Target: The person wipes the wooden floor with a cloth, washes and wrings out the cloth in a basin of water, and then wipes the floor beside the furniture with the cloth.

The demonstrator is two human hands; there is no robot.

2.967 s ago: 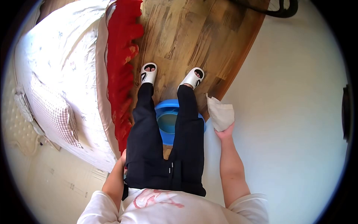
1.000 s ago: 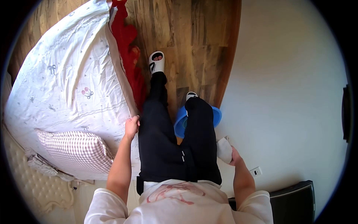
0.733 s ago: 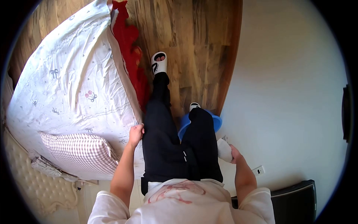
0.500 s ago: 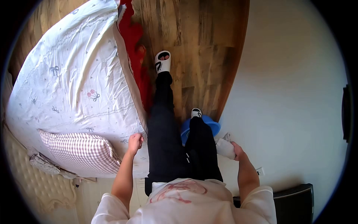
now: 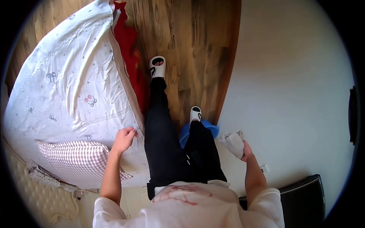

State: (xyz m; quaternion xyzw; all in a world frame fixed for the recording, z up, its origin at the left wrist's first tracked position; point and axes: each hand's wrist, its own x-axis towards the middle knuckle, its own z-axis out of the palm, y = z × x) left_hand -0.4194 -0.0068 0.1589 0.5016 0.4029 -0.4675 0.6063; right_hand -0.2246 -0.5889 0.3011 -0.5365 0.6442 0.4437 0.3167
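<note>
My right hand (image 5: 248, 151) grips a pale grey-white cloth (image 5: 232, 145), bunched up and hanging beside my right leg near the wall. Its fingers are wrapped round one side of the cloth. My left hand (image 5: 124, 140) is loosely closed, its fingers curled, with nothing visible in it. It hovers over the near edge of a bed with a white patterned sheet (image 5: 76, 79). Close to that hand lies a checked pillow (image 5: 74, 157). Partly hidden behind my right leg, a blue basin (image 5: 210, 128) stands on the floor.
A wooden floor (image 5: 182, 34) runs between the bed and the white wall (image 5: 281, 76). Red fabric (image 5: 127, 49) hangs along the bed's side. A tufted cream headboard (image 5: 45, 193) is at lower left, a black-framed object (image 5: 304, 197) at lower right. A socket (image 5: 264, 168) sits on the wall.
My left hand has moved left, further over the bed. The cloth has shifted slightly in my right hand's grip. The bed, floor and basin appear further left in view.
</note>
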